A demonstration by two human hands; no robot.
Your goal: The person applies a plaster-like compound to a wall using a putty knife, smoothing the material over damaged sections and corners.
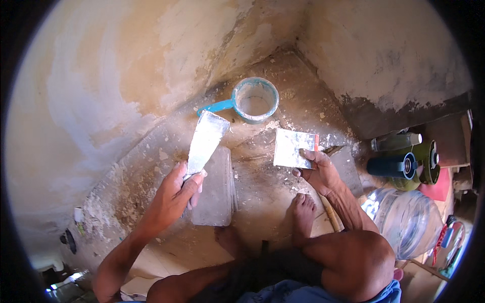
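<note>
My left hand (178, 191) is closed round the handle of a putty knife (206, 140), its wide, white-smeared blade pointing up and away from me. In my right hand (322, 172) a flat, squarish plate (293, 147), smeared white with a red strip along its right edge, is pinched between thumb and fingers. The two tools are held apart. Beyond them a blue mug (256, 100) with a long handle stands on the floor, coated inside with whitish paste. Below the putty knife blade lies a grey rectangular slab or stack of sheets (214, 199).
Patchy plastered walls (116, 65) meet in a corner ahead. The floor (146, 197) is strewn with white flakes. On the right are a large clear water jug (404, 222), a dark blue bottle (391, 165), a clear bottle (395, 142) and a green container (430, 161). My bare feet are below.
</note>
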